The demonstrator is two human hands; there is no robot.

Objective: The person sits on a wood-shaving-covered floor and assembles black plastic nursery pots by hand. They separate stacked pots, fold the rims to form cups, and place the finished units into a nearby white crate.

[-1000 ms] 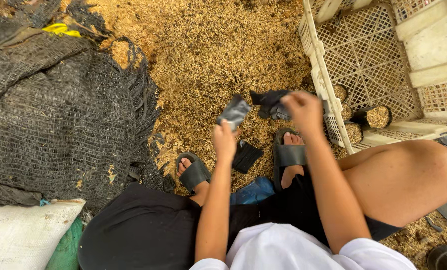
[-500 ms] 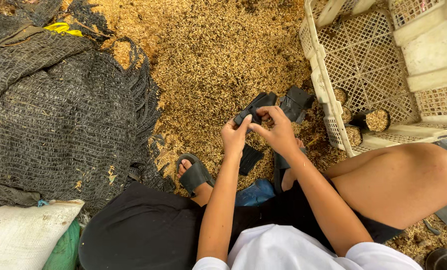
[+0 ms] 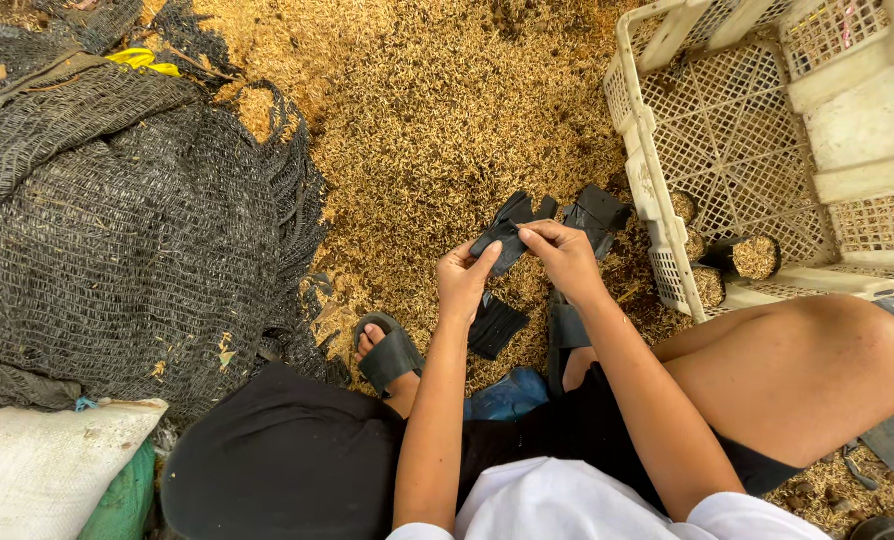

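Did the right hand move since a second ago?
Yes. The right hand came away from the white crate, toward the left hand; both now pinch the black bag.

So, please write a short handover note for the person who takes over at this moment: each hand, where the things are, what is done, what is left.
Left hand: pinches the lower end of a flat black bag.
Right hand: grips the same bag at its upper edge.
Another black bag lies on the rice husk; a flat one lies between the sandals.
Done: several filled bags stand in the white crate.
Left: the held bag is flat, not filled.
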